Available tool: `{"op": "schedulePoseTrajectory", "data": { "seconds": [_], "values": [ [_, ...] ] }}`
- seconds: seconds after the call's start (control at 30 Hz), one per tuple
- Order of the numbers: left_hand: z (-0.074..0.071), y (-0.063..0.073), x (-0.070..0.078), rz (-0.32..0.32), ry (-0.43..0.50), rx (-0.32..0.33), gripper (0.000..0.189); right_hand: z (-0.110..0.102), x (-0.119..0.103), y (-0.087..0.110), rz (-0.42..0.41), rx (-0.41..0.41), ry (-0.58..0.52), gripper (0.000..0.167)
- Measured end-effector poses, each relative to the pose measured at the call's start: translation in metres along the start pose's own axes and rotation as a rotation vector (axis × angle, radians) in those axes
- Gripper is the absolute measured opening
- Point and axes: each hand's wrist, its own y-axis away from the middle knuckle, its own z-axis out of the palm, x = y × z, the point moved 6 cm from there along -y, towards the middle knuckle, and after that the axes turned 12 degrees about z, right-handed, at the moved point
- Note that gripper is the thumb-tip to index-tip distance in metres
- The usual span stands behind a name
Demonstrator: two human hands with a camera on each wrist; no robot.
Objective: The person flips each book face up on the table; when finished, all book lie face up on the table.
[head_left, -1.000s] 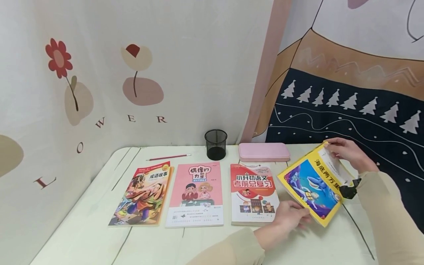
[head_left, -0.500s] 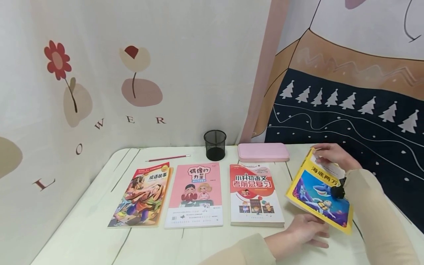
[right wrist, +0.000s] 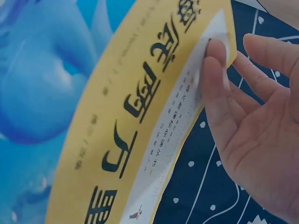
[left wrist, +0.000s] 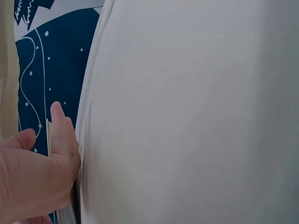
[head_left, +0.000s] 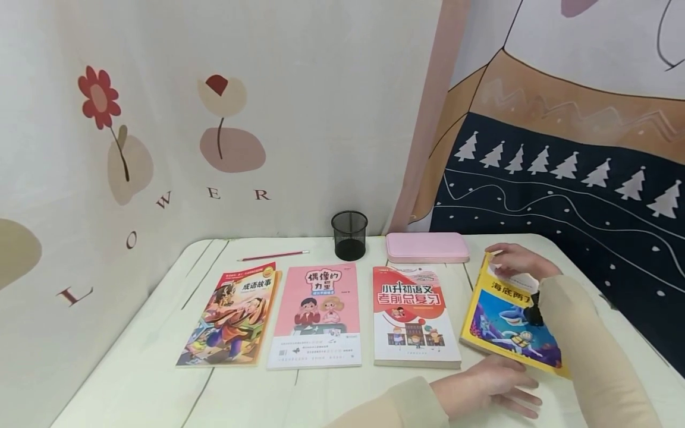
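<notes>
A yellow book with an undersea shark-and-diver cover (head_left: 500,324) is at the right of the table, partly hidden by the right forearm. My right hand (head_left: 516,261) grips its upper edge. In the right wrist view, fingertips (right wrist: 215,49) lie over the white strip on the cover (right wrist: 149,112). Close to the book's lower edge is my left hand (head_left: 489,386), fingers extended and apart. The left wrist view shows that hand (left wrist: 44,168) with straight fingers and a raised thumb. Left of the yellow book lies a red-and-white book (head_left: 414,321).
A pink book (head_left: 321,315) and an orange-edged storybook (head_left: 230,321) lie further left in the row. Behind them are a red pencil (head_left: 273,255), a black mesh pen cup (head_left: 349,238) and a pink pencil case (head_left: 427,246). Printed curtains hang behind the table.
The yellow book has turned more upright and come down toward the table beside the red-and-white book. My right hand moved left and lower with it; my left hand slid right and loosened from its edge.
</notes>
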Motion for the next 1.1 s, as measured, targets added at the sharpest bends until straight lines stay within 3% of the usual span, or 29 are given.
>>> {"op": "schedulePoseTrajectory", "data": {
  "seconds": [0.27,0.6,0.7,0.83,0.93,1.1],
  "values": [
    [0.004,0.001,-0.006,-0.078,-0.022,-0.036,0.018,0.011,0.002,-0.005,0.015,-0.026,0.025,0.051],
    [0.003,0.004,-0.003,-0.047,-0.117,-0.058,0.029,0.003,-0.002,0.001,-0.048,0.007,0.006,0.053],
    [-0.003,0.008,0.002,-0.012,-0.206,-0.075,0.027,-0.006,0.003,0.0,-0.1,0.032,-0.005,0.057],
    [-0.012,0.015,0.014,0.07,-0.269,-0.112,0.024,-0.023,0.035,-0.023,-0.136,0.096,-0.02,0.063],
    [-0.02,0.019,0.027,0.162,-0.279,-0.102,0.022,-0.033,0.057,-0.032,-0.104,0.133,-0.037,0.065],
    [-0.038,0.02,0.05,0.315,-0.392,0.005,0.015,-0.032,0.056,0.001,-0.059,0.109,-0.043,0.068]
  ]
}}
